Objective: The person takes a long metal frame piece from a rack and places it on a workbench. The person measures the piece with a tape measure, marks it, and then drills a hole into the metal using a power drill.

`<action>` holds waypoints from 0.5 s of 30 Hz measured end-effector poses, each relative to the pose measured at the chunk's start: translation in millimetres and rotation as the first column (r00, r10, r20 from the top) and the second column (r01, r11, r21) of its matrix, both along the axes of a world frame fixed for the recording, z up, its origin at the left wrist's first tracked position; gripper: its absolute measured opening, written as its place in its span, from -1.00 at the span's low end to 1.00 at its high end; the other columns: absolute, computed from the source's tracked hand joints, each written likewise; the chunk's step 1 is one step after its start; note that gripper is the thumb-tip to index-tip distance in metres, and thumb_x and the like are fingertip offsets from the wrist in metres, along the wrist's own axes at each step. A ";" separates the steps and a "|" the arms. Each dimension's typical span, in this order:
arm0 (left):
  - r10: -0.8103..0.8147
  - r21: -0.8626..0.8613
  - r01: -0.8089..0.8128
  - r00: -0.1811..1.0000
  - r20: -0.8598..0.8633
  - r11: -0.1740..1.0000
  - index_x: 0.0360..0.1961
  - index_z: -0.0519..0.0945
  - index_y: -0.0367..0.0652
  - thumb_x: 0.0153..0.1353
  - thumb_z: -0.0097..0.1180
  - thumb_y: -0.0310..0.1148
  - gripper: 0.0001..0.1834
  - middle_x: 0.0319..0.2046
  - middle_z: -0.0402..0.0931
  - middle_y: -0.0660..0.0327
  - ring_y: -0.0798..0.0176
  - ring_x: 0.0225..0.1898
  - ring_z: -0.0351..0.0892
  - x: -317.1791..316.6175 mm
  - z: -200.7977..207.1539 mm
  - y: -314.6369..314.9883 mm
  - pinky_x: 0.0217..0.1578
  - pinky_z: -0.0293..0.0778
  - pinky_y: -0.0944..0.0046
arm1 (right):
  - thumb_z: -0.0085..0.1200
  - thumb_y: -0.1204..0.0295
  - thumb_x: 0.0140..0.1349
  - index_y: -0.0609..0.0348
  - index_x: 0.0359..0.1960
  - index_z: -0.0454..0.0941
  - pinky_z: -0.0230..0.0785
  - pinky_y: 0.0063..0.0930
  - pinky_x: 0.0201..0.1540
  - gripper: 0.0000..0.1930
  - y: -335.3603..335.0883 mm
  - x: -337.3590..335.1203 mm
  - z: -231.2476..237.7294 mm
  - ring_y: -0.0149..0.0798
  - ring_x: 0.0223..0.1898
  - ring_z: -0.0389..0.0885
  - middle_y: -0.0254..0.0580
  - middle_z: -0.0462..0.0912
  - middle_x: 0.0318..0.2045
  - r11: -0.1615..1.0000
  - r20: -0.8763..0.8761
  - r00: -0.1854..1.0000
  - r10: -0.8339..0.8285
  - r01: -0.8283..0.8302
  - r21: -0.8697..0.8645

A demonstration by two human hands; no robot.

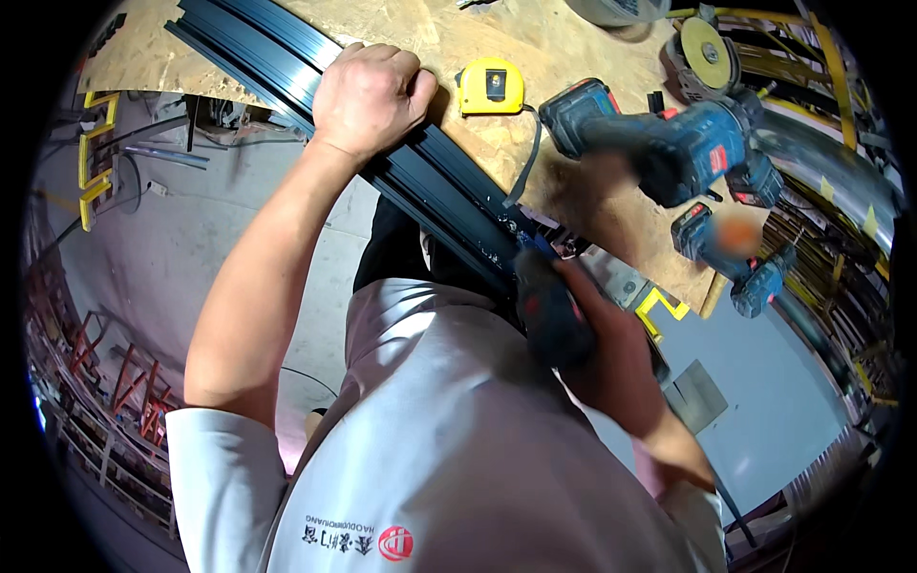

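A long dark metal profile (449,177) with grooves lies diagonally across the bench edge, its near end reaching close to my body. My left hand (368,100) is closed over the profile's middle, knuckles up, pressing against it. In my right hand (616,358) is a dark cordless drill (549,310), somewhat blurred, with its front against or very near the profile's near end. Pale shavings are scattered on the profile beside the drill. The exact contact of the bit is hidden.
On the wooden workbench (420,29) lie a yellow tape measure (492,86), a large blue cordless tool (697,153), a smaller blue drill (759,277) and an angle grinder (707,57). Long metal stock (831,181) lines the right side. Yellow bent brackets (659,310) stick out under the bench edge.
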State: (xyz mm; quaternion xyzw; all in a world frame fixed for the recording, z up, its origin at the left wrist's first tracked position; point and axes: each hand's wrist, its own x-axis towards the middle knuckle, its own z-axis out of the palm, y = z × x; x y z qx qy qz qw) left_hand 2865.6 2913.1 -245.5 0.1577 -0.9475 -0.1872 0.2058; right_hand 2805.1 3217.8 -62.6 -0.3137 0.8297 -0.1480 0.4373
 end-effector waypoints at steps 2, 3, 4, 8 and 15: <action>-0.017 0.005 0.017 0.999 0.049 1.000 -0.52 0.66 -0.17 0.15 0.24 -0.29 -0.80 -0.53 0.60 0.10 -0.04 -0.42 0.61 -2.3 -2.0 0.4 -0.31 0.56 0.06 | 0.44 0.42 -0.01 0.03 0.39 0.34 0.55 -0.13 -0.12 -0.16 3.6 2.5 -9.2 0.24 -0.16 0.71 0.13 0.71 -0.25 0.997 0.039 0.997 -0.069 0.070 -0.015; -0.019 0.015 0.018 0.999 0.041 1.000 -0.52 0.66 -0.17 0.15 0.24 -0.29 -0.80 -0.52 0.61 0.10 -0.04 -0.42 0.61 -0.9 -5.1 -0.7 -0.31 0.56 0.06 | 0.44 0.45 0.01 0.05 0.38 0.36 0.55 -0.17 -0.09 -0.17 9.6 -0.8 -7.8 0.21 -0.13 0.72 0.14 0.71 -0.22 0.992 0.051 0.994 -0.097 0.101 -0.082; -0.046 0.041 0.045 0.998 0.035 0.998 -0.52 0.66 -0.17 0.15 0.24 -0.29 -0.80 -0.52 0.62 0.10 -0.04 -0.42 0.61 -1.2 -4.3 3.0 -0.31 0.56 0.06 | 0.43 0.48 0.02 0.07 0.38 0.37 0.56 -0.22 -0.05 -0.19 16.6 1.5 1.0 0.19 -0.11 0.73 0.15 0.72 -0.20 0.979 0.068 0.987 -0.147 0.155 -0.133; 0.045 0.007 -0.046 0.995 0.092 0.999 -0.54 0.64 -0.18 0.13 0.25 -0.23 -0.76 -0.50 0.62 0.07 -0.08 -0.40 0.62 5.4 7.0 -1.7 -0.30 0.56 0.02 | 0.31 0.64 0.08 0.29 0.35 0.39 0.44 -0.46 0.13 -0.28 32.0 -5.6 85.0 -0.39 -0.01 0.67 -0.09 0.76 -0.07 0.912 0.255 0.887 -0.385 0.408 -0.042; -0.036 0.020 0.033 0.987 0.158 0.999 -0.61 0.62 -0.13 0.17 0.14 -0.19 -0.70 -0.56 0.61 0.09 0.01 -0.42 0.64 -0.6 8.4 -1.4 -0.23 0.53 0.05 | 0.50 0.26 -0.13 0.34 0.43 0.24 0.47 -0.33 0.20 0.03 -8.5 22.6 131.9 -0.21 0.06 0.67 -0.06 0.68 0.00 0.633 0.440 0.601 -0.667 0.769 -0.092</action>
